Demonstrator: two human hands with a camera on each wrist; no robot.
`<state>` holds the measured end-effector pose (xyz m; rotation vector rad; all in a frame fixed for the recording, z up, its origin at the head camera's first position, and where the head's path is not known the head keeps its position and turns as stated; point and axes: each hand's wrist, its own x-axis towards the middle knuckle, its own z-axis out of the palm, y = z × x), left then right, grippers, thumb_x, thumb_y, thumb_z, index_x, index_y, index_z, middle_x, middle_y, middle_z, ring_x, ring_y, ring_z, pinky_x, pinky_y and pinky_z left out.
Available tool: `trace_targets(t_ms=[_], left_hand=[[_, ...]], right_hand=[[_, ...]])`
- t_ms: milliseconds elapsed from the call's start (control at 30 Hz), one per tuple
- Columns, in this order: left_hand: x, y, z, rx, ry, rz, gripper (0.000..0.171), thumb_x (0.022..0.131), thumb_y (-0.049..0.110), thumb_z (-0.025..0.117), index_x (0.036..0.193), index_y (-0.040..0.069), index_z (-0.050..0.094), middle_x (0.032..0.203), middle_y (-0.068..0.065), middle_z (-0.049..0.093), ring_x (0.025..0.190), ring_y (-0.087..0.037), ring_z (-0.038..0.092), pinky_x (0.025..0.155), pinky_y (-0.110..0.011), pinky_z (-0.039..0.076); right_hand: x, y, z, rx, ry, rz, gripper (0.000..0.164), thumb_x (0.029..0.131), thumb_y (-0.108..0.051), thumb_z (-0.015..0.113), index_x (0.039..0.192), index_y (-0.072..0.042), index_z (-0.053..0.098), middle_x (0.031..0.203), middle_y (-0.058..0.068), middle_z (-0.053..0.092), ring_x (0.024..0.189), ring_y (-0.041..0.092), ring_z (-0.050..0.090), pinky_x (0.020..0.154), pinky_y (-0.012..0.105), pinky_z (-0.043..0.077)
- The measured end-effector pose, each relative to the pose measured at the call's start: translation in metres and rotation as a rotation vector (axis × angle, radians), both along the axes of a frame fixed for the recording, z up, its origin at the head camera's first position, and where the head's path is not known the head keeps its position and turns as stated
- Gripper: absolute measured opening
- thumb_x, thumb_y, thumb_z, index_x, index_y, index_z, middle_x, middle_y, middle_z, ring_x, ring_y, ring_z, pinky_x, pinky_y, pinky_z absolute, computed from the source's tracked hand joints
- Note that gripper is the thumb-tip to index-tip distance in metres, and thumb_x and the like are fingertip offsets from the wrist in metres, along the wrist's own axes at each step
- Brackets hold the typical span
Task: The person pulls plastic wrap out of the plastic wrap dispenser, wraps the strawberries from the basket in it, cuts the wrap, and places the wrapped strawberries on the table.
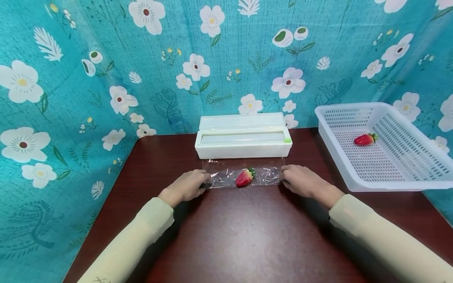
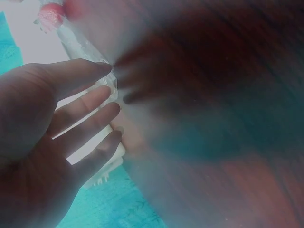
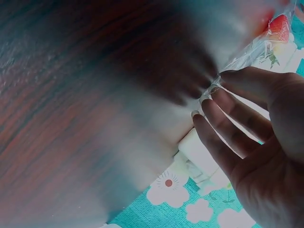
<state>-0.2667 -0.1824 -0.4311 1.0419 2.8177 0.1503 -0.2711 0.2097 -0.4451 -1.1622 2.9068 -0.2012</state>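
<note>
A strip of clear plastic wrap point(image 1: 223, 179) stretches from the white wrap box point(image 1: 244, 151) toward the front, crinkled along its near edge. On it lies a red strawberry point(image 1: 244, 178) with green leaves, about midway between the hands. My left hand point(image 1: 189, 184) pinches the left end of the film between thumb and fingertips; in the left wrist view the film's edge point(image 2: 114, 85) shows at those tips. At the opposite end, my right hand point(image 1: 301, 181) pinches the film's right corner, with thumb and index fingertips meeting on it in the right wrist view.
The wrap box stands with its lid point(image 1: 242, 121) raised at the back, and a green tab point(image 1: 287, 140) sits at its right end. A white plastic basket point(image 1: 339, 157) on the right holds another strawberry point(image 1: 365, 139). A flowered teal cloth point(image 1: 233, 51) hangs behind the dark wooden table point(image 1: 244, 236).
</note>
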Motion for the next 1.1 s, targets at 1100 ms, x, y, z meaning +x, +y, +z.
trace_targets(t_ms=[1100], left_hand=[[-0.006, -0.005, -0.004, 0.141, -0.032, 0.021, 0.015, 0.093, -0.007, 0.067, 0.094, 0.007, 0.072, 0.088, 0.000, 0.069, 0.080, -0.011, 0.063, 0.070, -0.030, 0.054]], right_hand=[[-0.012, 0.014, -0.002, -0.200, -0.135, -0.002, 0.014, 0.089, 0.005, 0.072, 0.095, -0.007, 0.074, 0.093, 0.001, 0.067, 0.087, 0.016, 0.065, 0.077, 0.040, 0.057]])
